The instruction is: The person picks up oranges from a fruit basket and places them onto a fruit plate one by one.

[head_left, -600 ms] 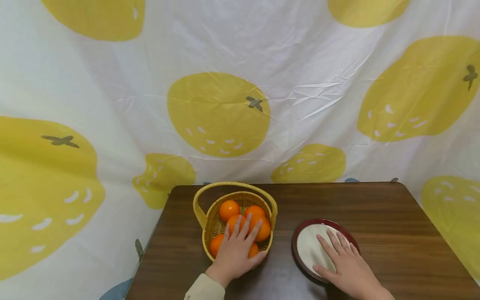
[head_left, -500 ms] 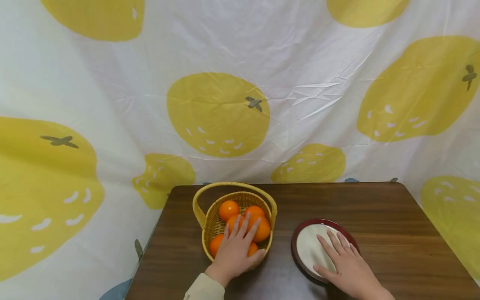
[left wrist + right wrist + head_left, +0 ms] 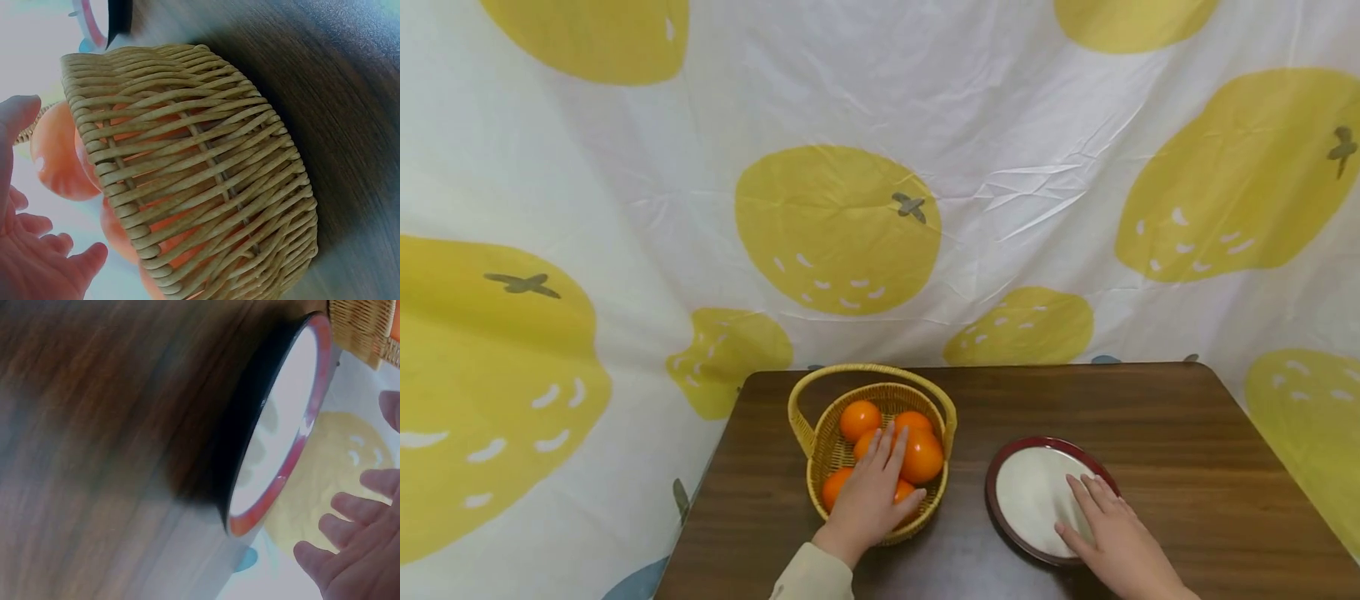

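Observation:
My left hand [image 3: 867,498] hovers with relaxed, spread fingers over the near part of a yellow wicker basket [image 3: 812,479]. Several oranges [image 3: 922,457] lie inside, some partly covered by that hand. Seen from the left wrist, the thumb and fingers [image 3: 89,259] are above the woven wall [image 3: 206,156], curled round nothing. To the right, my right hand [image 3: 1116,537] is over the right side of a round plate [image 3: 1026,500] with a cream middle and dark red rim. In the right wrist view its loosely bent fingers [image 3: 350,509] stand apart from the plate's rim [image 3: 278,484].
Basket and plate stand side by side on a dark wood-grain table [image 3: 1180,450]. The basket's arched handle [image 3: 871,368] rises at its far side. Behind the table hangs a white cloth [image 3: 1000,108] printed with yellow fruit.
My right hand has shifted right and slightly toward me, baring more of the plate. The left hand's fingers have drawn closer together over the oranges. Basket and plate stay put.

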{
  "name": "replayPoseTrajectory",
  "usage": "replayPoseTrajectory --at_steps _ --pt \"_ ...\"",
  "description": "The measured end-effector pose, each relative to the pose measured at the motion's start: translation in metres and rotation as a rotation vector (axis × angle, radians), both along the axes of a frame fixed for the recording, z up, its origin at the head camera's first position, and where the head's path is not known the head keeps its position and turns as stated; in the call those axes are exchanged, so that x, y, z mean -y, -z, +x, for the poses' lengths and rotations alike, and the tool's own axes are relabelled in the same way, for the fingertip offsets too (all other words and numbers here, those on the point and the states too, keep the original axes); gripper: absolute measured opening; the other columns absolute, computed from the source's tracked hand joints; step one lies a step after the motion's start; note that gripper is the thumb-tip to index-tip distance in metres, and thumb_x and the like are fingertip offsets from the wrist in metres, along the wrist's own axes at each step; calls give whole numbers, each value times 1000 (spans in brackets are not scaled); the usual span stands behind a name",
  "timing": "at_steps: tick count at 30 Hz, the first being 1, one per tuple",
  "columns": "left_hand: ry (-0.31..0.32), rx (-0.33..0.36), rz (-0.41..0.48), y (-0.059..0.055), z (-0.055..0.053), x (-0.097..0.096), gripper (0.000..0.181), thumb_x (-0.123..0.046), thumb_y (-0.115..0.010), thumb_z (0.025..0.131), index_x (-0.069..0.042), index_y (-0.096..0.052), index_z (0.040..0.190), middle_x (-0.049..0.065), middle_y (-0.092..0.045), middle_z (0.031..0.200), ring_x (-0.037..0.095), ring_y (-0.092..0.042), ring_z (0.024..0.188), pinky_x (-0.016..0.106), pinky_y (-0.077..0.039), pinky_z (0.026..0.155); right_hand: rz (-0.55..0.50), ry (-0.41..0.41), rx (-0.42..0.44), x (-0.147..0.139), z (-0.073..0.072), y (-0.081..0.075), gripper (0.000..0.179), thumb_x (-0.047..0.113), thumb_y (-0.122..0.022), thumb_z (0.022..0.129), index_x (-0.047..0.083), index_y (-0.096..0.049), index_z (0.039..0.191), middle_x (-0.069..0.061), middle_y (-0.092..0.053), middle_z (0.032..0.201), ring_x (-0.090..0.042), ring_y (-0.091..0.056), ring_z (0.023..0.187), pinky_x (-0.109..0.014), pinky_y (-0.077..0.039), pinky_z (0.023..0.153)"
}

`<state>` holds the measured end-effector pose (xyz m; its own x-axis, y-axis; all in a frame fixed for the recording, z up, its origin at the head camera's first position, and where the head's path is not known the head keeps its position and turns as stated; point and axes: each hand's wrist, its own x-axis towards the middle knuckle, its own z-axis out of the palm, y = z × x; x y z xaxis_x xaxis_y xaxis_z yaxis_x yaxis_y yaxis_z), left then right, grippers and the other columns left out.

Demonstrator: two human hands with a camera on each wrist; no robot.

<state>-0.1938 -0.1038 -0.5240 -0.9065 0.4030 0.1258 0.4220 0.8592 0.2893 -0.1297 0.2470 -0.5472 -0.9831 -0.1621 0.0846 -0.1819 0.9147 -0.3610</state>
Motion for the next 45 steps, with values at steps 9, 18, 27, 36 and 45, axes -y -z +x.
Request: replayPoseTrajectory --at_steps 9,18,27,36,45 --pt "-19 31 28 5 -4 1 88 -52 -63 96 -13 -21 162 18 -27 166 39 -26 153 54 -38 116 -108 105 -18 -12 -3 4 66 36 -65 97 -11 -49 140 -37 -53 135 -56 -49 125 -70 -43 98" --pt "-15 69 84 7 -9 1 88 -50 -64 96 -13 -20 162 20 -26 165 39 -24 153 55 -38 116 -185 256 91 -27 -11 2 63 26 -62 97 -19 -44 138 -44 -48 130 -57 -49 119 -69 -46 96" --pt "-18 71 60 7 -12 1 90 -55 -62 96 -13 -18 163 19 -26 166 38 -27 153 54 -38 115 -290 354 193 -39 -16 10 71 31 -58 99 -22 -36 140 -47 -42 131 -57 -43 121 -70 -39 101" --pt "-25 47 74 11 -11 1 89 -49 -64 96 -11 -18 163 20 -27 165 39 -29 151 56 -39 114 -387 421 270 -41 -20 12 65 32 -57 100 -23 -44 132 -35 -59 110 -47 -57 104 -59 -46 89" --pt "-19 44 78 12 -10 1 88 -49 -65 96 -12 -20 162 19 -28 165 41 -30 151 58 -39 114 -423 448 345 -48 -16 21 68 35 -51 100 -24 -43 132 -37 -59 112 -46 -60 103 -55 -49 86"
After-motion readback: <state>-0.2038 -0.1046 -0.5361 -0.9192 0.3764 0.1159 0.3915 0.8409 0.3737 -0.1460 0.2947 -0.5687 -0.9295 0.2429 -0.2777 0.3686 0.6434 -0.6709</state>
